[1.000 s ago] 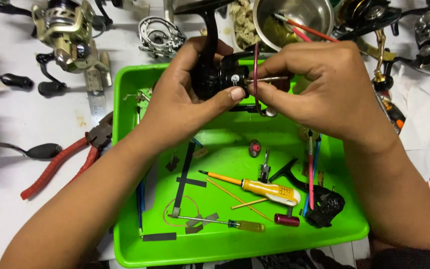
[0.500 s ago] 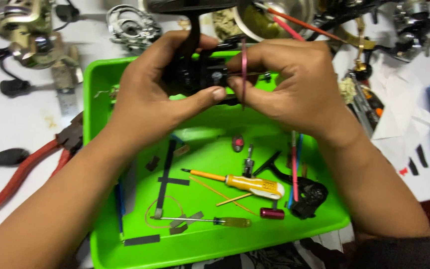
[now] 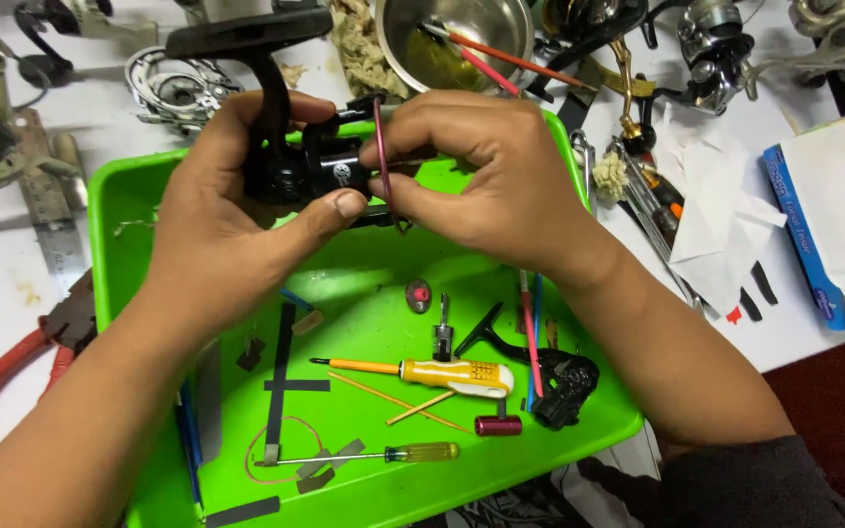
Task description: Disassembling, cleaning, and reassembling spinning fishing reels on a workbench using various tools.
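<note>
My left hand (image 3: 232, 210) grips a black fishing reel body (image 3: 290, 161) over the far half of a bright green tray (image 3: 374, 479); its foot sticks up and away. My right hand (image 3: 486, 181) pinches a thin dark red ring (image 3: 381, 156) held on edge against the reel. In the tray below lie a large yellow-handled screwdriver (image 3: 442, 374), a smaller yellow screwdriver (image 3: 383, 455), a dark red cylinder (image 3: 498, 425), a small round part with a red centre (image 3: 420, 294) and a black reel part (image 3: 559, 381).
A steel bowl (image 3: 462, 39) with red sticks stands behind the tray. Other reels (image 3: 716, 44) and a spool (image 3: 173, 88) lie along the far edge. Red-handled pliers (image 3: 12, 367) and a steel ruler (image 3: 56, 220) are at left; white paper (image 3: 716, 225) and a tissue pack (image 3: 838, 220) at right.
The view has shifted, so the tray and both hands now sit further right in frame. The red ring stays on edge at the reel; my right fingers have closed around it.
</note>
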